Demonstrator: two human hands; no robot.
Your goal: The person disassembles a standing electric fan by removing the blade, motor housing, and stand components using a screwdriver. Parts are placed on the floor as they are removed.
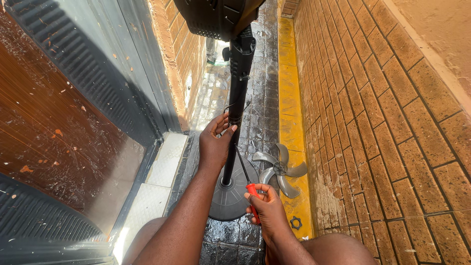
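Wet paving (255,122): hands grip fan pole (234,118), screwdriver (249,189).

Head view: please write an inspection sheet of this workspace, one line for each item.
Surface: dark wet paving beside a yellow strip.
Job's things: black fan stand pole on its round base; red-handled screwdriver.
Clutter: grey fan blade; small black nut.
Grips: left hand holds the pole; right hand holds the screwdriver.
Cables: thin wire at the pole.
Surroundings: brick paving; dark door frame.
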